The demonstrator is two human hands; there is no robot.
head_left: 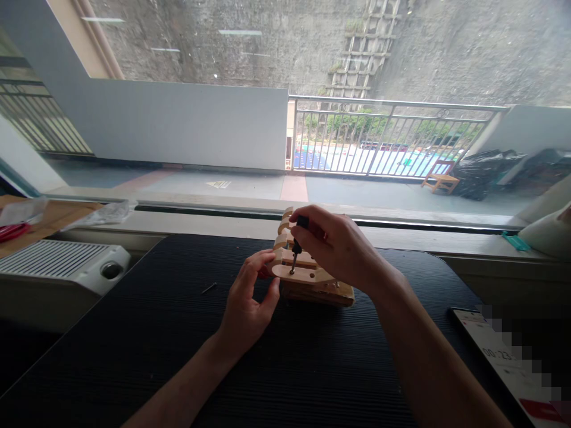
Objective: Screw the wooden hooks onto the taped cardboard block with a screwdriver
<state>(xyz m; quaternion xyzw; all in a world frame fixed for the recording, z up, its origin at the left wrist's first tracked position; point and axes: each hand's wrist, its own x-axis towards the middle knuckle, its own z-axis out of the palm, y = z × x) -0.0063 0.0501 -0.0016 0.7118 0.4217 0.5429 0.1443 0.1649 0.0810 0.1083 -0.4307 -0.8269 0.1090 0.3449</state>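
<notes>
A small wooden model (312,284) of layered plywood pieces stands on the black ribbed mat (147,351) near the window. My right hand (339,246) is closed round a short black-handled screwdriver (298,241), whose tip points down onto the model's top plate. My left hand (250,297) pinches the model's left end, thumb and fingers curled against the wood. A small dark screw (209,288) lies loose on the mat left of my left hand.
A white radiator-like unit (62,264) sits at the left edge. A phone (504,356) showing a timer lies at the right. Plastic bags (100,214) rest on the window sill. Beyond the glass is a balcony with a railing.
</notes>
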